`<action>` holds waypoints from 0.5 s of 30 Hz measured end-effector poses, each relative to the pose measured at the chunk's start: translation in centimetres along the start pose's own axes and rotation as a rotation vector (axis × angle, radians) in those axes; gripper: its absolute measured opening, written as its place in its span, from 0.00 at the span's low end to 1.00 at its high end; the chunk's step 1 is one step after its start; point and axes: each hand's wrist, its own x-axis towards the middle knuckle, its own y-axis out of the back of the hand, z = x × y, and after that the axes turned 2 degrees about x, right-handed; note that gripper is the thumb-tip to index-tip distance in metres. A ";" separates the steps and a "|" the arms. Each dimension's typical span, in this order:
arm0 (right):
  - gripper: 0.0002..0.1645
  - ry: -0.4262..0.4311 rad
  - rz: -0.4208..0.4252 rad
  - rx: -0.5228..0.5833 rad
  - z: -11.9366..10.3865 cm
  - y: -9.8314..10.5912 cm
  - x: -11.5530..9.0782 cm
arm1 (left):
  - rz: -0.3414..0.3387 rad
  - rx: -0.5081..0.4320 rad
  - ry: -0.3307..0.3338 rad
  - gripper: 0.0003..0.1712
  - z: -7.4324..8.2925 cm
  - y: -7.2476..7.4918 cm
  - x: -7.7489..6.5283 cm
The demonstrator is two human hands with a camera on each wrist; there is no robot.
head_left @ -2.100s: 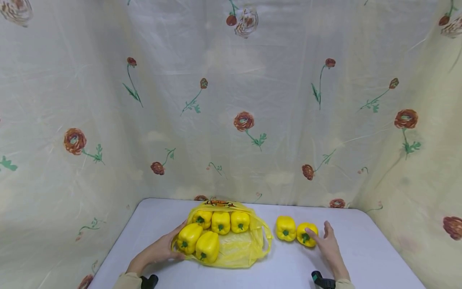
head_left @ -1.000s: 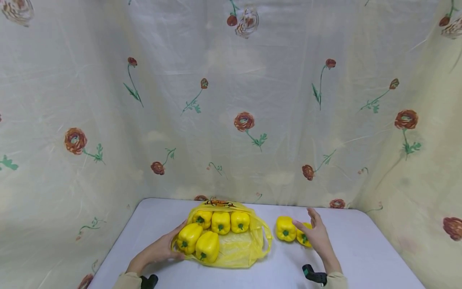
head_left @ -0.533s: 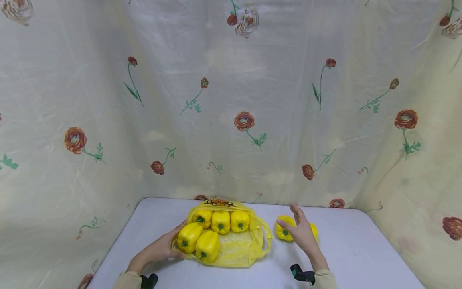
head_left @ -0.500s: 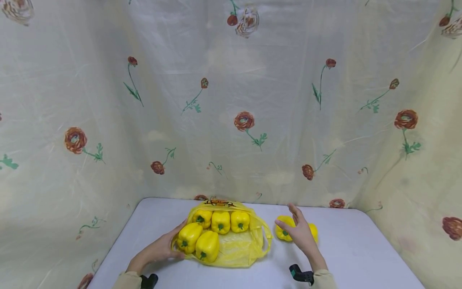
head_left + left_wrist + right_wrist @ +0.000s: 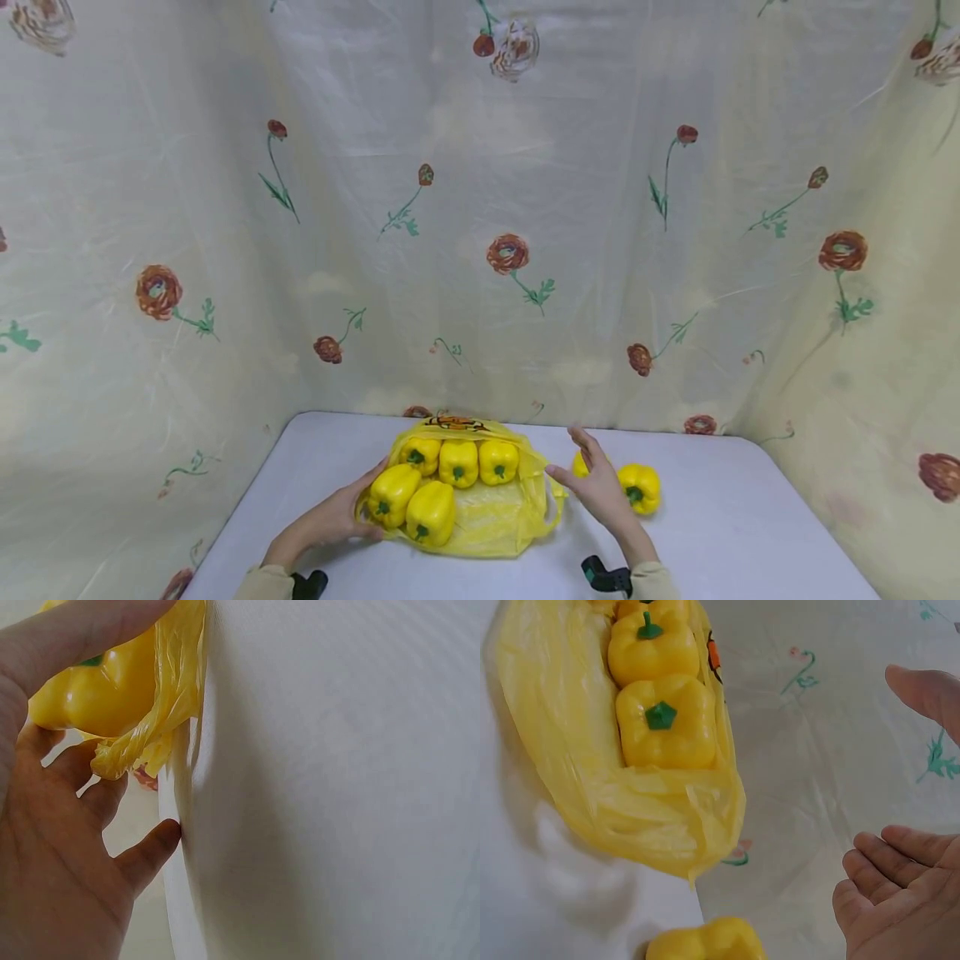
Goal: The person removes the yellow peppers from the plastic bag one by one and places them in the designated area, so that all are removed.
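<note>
A yellow plastic bag (image 5: 495, 525) lies on its side in the head view, its mouth facing the person, with several yellow bell peppers (image 5: 431, 511) inside. My left hand (image 5: 330, 518) holds the bag's left edge between thumb and spread fingers; the left wrist view shows a pepper (image 5: 105, 690) and gathered plastic there. Beside the bag's right handle, my right hand (image 5: 600, 493) hovers with thumb and fingers apart, holding nothing. Behind it one loose pepper (image 5: 580, 463) is partly hidden. Another loose pepper (image 5: 640, 488) sits to its right on the table.
A white table (image 5: 750, 533) with rounded far corners carries everything. Flower-patterned curtain (image 5: 570, 292) hangs behind and at both sides. Dark bands with small devices (image 5: 606, 577) are on both wrists.
My right hand has moved left, past the two loose peppers, toward the bag, uncovering the right-hand pepper and covering part of the other. The left hand, bag and peppers stay put.
</note>
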 end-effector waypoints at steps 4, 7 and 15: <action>0.56 0.000 -0.015 0.003 -0.5 -0.9 -0.2 | -0.002 -0.001 -0.003 0.68 0.1 0.0 -0.1; 0.55 0.006 -0.024 0.006 -0.8 -1.6 -0.3 | -0.002 0.000 0.002 0.68 0.2 0.0 -0.1; 0.54 0.024 -0.041 0.006 -1.3 -3.5 -0.5 | 0.002 -0.019 0.010 0.68 0.4 0.1 -0.1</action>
